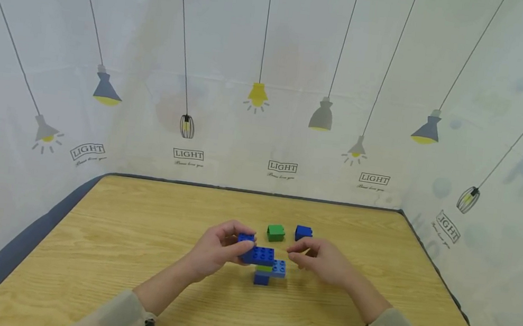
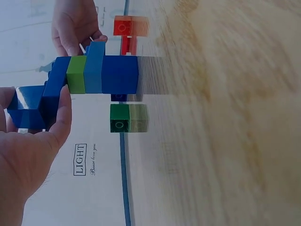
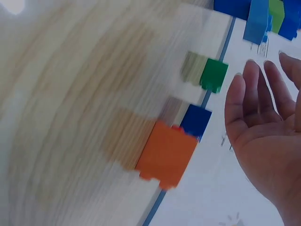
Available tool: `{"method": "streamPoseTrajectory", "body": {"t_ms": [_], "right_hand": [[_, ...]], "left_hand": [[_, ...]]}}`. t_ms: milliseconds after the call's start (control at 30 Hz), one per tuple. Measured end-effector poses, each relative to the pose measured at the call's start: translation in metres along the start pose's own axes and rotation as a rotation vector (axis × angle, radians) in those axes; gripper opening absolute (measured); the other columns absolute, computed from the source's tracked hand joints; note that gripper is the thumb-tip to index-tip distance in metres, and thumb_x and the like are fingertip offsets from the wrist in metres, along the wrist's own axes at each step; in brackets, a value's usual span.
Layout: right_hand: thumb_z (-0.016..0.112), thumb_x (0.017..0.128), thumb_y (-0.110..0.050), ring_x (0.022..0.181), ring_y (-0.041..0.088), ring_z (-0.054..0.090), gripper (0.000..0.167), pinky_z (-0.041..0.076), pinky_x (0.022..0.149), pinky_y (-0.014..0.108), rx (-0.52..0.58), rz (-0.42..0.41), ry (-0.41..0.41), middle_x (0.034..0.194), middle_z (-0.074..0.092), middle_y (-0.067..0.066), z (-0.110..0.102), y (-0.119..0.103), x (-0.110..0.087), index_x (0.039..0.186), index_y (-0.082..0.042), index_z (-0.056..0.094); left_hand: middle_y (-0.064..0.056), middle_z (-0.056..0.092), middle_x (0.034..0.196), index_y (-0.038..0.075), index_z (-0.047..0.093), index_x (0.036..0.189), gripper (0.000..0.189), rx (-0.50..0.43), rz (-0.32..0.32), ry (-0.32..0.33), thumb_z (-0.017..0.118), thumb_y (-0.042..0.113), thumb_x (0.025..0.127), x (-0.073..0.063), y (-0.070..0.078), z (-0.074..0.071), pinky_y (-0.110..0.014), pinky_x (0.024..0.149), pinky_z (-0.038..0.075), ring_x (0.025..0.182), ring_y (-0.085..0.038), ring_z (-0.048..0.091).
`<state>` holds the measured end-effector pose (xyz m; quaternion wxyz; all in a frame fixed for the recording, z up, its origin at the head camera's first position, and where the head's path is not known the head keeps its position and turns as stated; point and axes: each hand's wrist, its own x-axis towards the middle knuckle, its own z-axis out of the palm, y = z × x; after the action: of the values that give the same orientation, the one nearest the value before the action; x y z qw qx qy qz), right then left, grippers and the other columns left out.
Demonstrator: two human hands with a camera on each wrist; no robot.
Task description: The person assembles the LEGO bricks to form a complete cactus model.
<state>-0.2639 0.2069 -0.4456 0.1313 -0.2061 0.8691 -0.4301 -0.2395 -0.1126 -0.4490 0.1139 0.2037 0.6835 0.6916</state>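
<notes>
A stack of toy building bricks stands on the table, with a dark blue base brick (image 1: 261,279), a light blue brick (image 1: 279,269) jutting to the right, a lime green brick (image 2: 76,74) and a long dark blue brick (image 1: 263,256) across it. On that brick's left end sits another dark blue brick (image 2: 27,101). My left hand (image 1: 213,251) holds these upper blue bricks between thumb and fingers. To the right of the stack, my right hand (image 1: 327,261) hovers with relaxed fingers, holding nothing.
Behind the stack lie a green brick (image 1: 275,233) and a blue brick (image 1: 303,233). An orange brick (image 3: 167,155) shows in the right wrist view, a bit of red brick (image 3: 177,128) beside it. Printed cloth walls (image 1: 237,33) surround the wooden table (image 1: 141,214).
</notes>
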Motion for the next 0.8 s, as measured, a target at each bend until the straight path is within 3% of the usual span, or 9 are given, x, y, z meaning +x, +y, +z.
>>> {"method": "streamPoseTrajectory", "body": {"t_ms": [167, 300, 600, 800], "right_hand": [[0.072, 0.108, -0.034, 0.090, 0.029, 0.069, 0.030, 0.060, 0.074, 0.035, -0.059, 0.048, 0.082, 0.117, 0.075, 0.005, -0.020, 0.015, -0.003, 0.125, -0.010, 0.079], [0.074, 0.107, -0.031, 0.092, 0.023, 0.067, 0.025, 0.058, 0.078, 0.033, -0.103, 0.108, 0.122, 0.117, 0.075, 0.004, -0.032, 0.026, -0.004, 0.122, -0.012, 0.079], [0.077, 0.104, -0.025, 0.097, 0.022, 0.065, 0.021, 0.057, 0.083, 0.031, -0.143, 0.221, 0.090, 0.116, 0.074, 0.005, -0.052, 0.047, -0.001, 0.121, -0.013, 0.079], [0.079, 0.102, -0.022, 0.096, 0.022, 0.064, 0.022, 0.056, 0.082, 0.032, -0.166, 0.208, 0.045, 0.114, 0.075, 0.005, -0.060, 0.059, 0.003, 0.121, -0.011, 0.079]], "left_hand": [[-0.031, 0.064, 0.138, 0.002, 0.066, 0.138, 0.034, 0.002, -0.002, -0.009, 0.072, 0.018, 0.108, 0.000, 0.001, 0.000, -0.037, 0.086, 0.069, 0.108, -0.020, 0.072], [-0.032, 0.063, 0.138, 0.003, 0.066, 0.138, 0.034, 0.003, -0.003, -0.012, 0.072, 0.019, 0.108, 0.000, 0.002, -0.001, -0.038, 0.086, 0.069, 0.108, -0.020, 0.072], [-0.030, 0.063, 0.136, 0.003, 0.066, 0.137, 0.034, 0.003, -0.004, -0.014, 0.072, 0.019, 0.108, 0.000, 0.002, -0.001, -0.036, 0.085, 0.069, 0.106, -0.019, 0.072], [-0.021, 0.067, 0.132, 0.003, 0.067, 0.137, 0.033, 0.005, -0.009, -0.009, 0.072, 0.018, 0.108, 0.000, 0.003, 0.000, -0.036, 0.084, 0.069, 0.107, -0.020, 0.071]]}}
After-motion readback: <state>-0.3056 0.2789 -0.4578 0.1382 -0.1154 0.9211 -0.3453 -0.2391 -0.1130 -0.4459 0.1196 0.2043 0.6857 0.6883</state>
